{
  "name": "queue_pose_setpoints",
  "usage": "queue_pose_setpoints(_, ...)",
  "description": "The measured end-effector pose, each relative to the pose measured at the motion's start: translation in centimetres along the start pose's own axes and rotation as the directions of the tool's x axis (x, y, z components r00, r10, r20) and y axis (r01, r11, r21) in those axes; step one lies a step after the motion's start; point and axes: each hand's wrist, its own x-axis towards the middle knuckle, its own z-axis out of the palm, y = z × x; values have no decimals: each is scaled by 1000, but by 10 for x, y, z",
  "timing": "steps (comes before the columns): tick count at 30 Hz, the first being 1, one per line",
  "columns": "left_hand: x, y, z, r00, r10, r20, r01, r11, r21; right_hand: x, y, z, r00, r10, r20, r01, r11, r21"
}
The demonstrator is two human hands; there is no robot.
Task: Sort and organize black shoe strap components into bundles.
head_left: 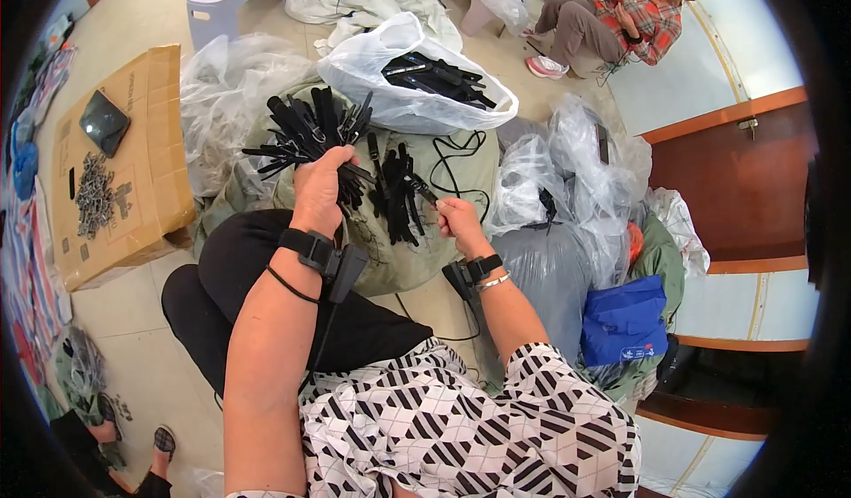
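My left hand point(317, 192) is closed round a thick bundle of black straps point(310, 128), their ends fanned out above the fist. Small metal parts glint among them. To its right my right hand point(458, 221) pinches the end of a single black strap point(425, 193), which reaches toward a loose pile of similar straps point(397, 198). That pile lies on a grey-green sack point(464, 170) in front of my knees. A dark cord point(452, 148) loops over the sack beside the pile. Both wrists wear black strapped-on devices.
Beyond the sack stands a white plastic bag point(359, 90) full of black straps. At left, a cardboard box point(146, 175) bears a dark tablet-like object point(105, 123) and small metal pieces point(94, 197). Bulging plastic bags point(541, 263) and a blue bag point(623, 321) crowd the right. Another person point(612, 19) sits far right.
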Motion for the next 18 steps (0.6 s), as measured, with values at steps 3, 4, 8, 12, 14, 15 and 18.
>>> queue_pose_setpoints(3, -4, 2, 2, 1000, 2, 12, -1, 999, -46, -13, -10, -2, 998, 64, 29, -65, 996, 58)
queue_pose_setpoints(4, -3, 3, 3, 1000, 8, 10, -8, 999, -48, -18, -13, -2, 999, 28, 40, -32, 995, 97)
queue_pose_setpoints(8, 1, -4, -3, 999, -1, 43, 4, 998, -65, -41, -37, 17, 981, -193, -25, 193, 952, 236)
queue_pose_setpoints(12, 5, -6, -6, 992, -48, 113, 53, 998, -38, -70, -83, 57, 849, -518, -98, 526, 820, 226)
queue_pose_setpoints(14, 3, -5, -7, 985, -73, 157, 73, 997, 3, -71, -98, 83, 753, -656, -57, 658, 748, 80)
queue_pose_setpoints(15, 1, -4, -6, 984, -71, 162, 71, 997, 5, -68, -106, 93, 709, -705, -23, 704, 710, -17)
queue_pose_setpoints(18, -7, -1, 1, 967, -93, 239, 102, 994, -26, -49, -114, 110, 630, -775, 57, 761, 600, -247)
